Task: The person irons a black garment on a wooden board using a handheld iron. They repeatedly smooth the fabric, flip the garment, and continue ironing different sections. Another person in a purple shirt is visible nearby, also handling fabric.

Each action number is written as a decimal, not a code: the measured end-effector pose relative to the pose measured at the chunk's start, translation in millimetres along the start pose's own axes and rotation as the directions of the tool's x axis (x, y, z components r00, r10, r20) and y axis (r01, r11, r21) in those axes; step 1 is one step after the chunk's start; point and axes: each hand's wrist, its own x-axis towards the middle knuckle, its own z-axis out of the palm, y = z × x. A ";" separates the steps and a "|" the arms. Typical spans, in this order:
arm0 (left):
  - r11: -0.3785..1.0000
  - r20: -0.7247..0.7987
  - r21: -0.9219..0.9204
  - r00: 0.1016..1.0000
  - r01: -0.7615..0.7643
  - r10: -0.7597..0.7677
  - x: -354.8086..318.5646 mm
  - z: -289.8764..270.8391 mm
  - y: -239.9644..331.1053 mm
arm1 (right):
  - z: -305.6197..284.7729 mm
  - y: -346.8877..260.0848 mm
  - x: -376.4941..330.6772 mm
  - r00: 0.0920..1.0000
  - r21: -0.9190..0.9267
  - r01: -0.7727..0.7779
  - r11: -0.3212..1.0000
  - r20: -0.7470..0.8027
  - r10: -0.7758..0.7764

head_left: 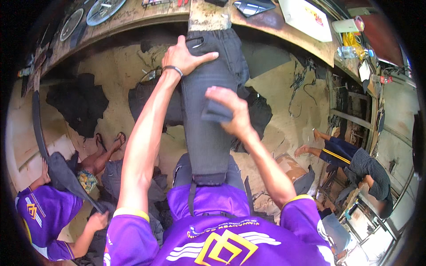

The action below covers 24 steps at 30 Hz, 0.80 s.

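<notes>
Dark garment (207, 142) stretched lengthwise over a narrow board (209, 22), its top beside the wooden table (137, 18), left hand (185, 60) spread open on its upper part, right hand (236, 113) gripping a blurred dark block (215, 111) over its middle.

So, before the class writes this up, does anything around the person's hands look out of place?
Yes, the floor looks untidy: dark cloth lies loose at the left, and thin dark strands trail untidily at the right. The dark trousers under the left hand look straight, without obvious damage.
</notes>
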 end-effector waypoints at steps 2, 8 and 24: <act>1.000 -0.082 0.017 0.996 -0.023 0.024 -1.0 -1.5 0.3 | 14.7 -9.4 -25.2 0.995 0.003 -0.048 0.999 0.093 0.048; 0.945 -0.434 -0.156 0.880 -0.287 0.196 -25.5 21.2 -18.8 | 6.0 -44.3 -37.8 0.888 -0.196 -0.278 0.940 -0.426 0.174; 0.668 0.680 -0.651 0.668 0.360 0.303 -552.5 87.5 -23.8 | 80.9 -166.0 -390.2 0.259 0.912 -0.285 0.295 -0.223 0.940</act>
